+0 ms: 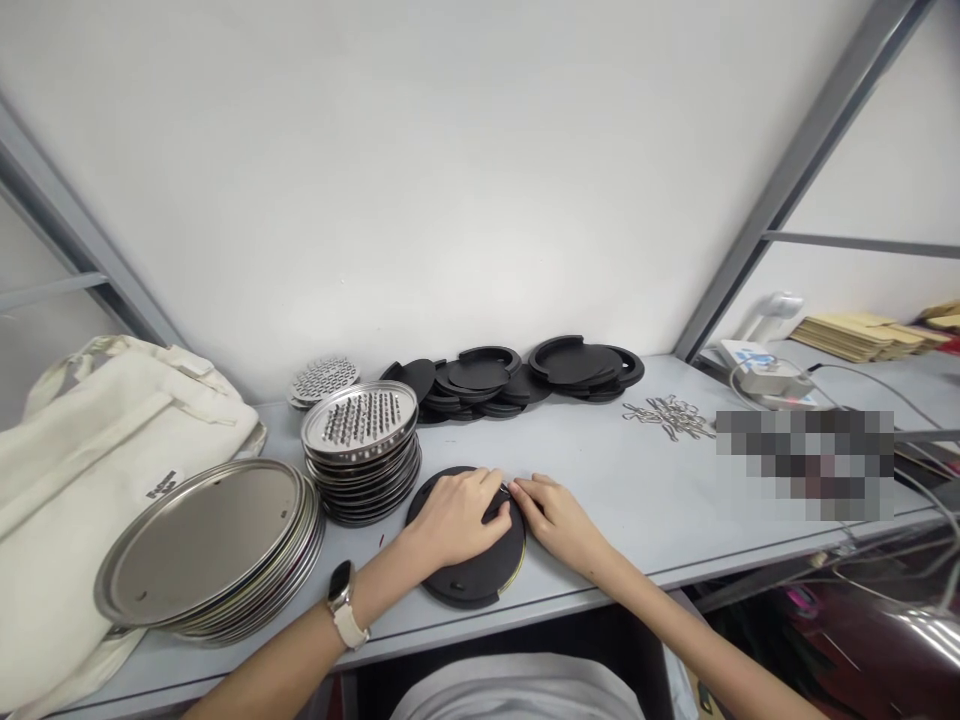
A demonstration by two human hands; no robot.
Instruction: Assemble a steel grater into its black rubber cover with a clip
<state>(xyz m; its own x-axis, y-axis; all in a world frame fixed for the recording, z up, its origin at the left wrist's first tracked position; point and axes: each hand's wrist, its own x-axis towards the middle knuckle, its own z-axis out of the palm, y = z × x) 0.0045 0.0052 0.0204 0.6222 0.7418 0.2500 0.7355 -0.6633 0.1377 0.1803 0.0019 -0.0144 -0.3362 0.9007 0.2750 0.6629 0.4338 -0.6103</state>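
Observation:
A black round disc (480, 588) with a thin yellow line along its right edge lies on the grey table in front of me. My left hand (459, 515) rests over its top, fingers curled at the upper right rim and thumb bent inward. From the right, my right hand (561, 522) meets that same rim, its thumb and fingertips pinched together beside my left fingertips. A small shiny bit shows between the two hands, too small to name. Farther right lies a loose pile of bent metal wire clips (670, 417).
Left of the disc stand a stack of round metal grater plates (364, 425) and a stack of larger metal plates (206, 545). Black rings and discs (480, 375) lie along the wall. A cream bag (142, 420) sits far left; a white power strip (769, 372) with cables is right.

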